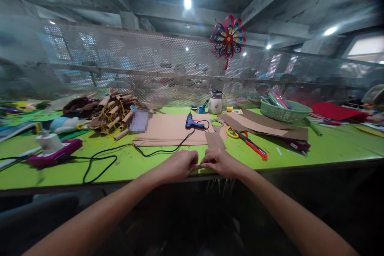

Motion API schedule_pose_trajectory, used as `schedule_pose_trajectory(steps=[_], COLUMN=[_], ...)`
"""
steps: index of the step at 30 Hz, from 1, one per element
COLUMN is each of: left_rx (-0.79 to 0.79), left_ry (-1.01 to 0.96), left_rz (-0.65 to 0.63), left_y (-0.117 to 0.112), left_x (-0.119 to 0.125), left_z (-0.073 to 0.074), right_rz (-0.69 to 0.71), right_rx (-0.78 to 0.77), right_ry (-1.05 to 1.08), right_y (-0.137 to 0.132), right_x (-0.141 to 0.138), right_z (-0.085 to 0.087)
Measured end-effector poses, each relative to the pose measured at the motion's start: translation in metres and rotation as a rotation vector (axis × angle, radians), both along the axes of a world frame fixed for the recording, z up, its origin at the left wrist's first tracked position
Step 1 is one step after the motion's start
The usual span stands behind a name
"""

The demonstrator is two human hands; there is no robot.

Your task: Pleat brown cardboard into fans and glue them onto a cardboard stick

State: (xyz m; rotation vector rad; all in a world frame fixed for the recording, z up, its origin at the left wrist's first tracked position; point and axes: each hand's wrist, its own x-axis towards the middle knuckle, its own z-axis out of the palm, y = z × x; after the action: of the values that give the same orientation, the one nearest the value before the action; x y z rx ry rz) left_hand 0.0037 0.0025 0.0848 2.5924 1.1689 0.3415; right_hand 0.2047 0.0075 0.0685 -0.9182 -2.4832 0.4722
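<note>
Along the near edge of the green desk (336, 142), left hand (178, 165) and right hand (221, 162) close together, backs upward, forearms angling in from either side. Fingers of both curled inward, thumb and forefinger shut down to a narrow pinch on each side, tips all but meeting; cannot tell whether holding anything slim between them, too small from this view. Just beyond the right hand's knuckles, nearer to that hand than to the left, a small brown card (215, 141), flat, overlapping the right front corner of a stack of brown kraft sheets (165, 128). Near end apparently running down behind the knuckles, so contact and long axis impossible to judge; side edges, though, slanting away from the fingers and slightly leftward. Straight ahead of the gap between the hands, farther off on the sheets, a blue glue gun (189, 122), nozzle pointing away, handle toward the right, black cord (156, 155) trailing off leftward beyond the left hand. Rightward past the card, nearer to the right hand, an orange-and-black utility knife (257, 149), long axis slanting from far left to near right.
</note>
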Motion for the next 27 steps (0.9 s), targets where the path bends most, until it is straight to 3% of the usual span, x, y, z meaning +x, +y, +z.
schedule_pose_trajectory(steps=[4,11,16,24,27], left_rx=[0.015,0.058,0.083,-0.005,0.034], left_ry=[-0.033,-0.078,-0.112,-0.137,-0.135], left_rz=[-0.042,-0.048,-0.058,-0.058,-0.073], left_y=[-0.006,-0.016,-0.019,-0.037,-0.044], left_x=[-0.002,-0.009,-0.009,-0.018,-0.020], left_z=[0.003,0.008,0.007,0.029,0.028], right_rz=[0.050,0.106,0.116,0.160,0.158], right_rx=[0.045,0.015,0.098,0.208,0.222], right_ry=[0.017,-0.139,-0.199,-0.178,-0.235], right_y=[-0.002,-0.012,-0.014,-0.032,-0.044], right_x=[0.001,0.000,-0.008,-0.006,-0.008], right_z=[0.006,0.035,0.044,0.059,0.071])
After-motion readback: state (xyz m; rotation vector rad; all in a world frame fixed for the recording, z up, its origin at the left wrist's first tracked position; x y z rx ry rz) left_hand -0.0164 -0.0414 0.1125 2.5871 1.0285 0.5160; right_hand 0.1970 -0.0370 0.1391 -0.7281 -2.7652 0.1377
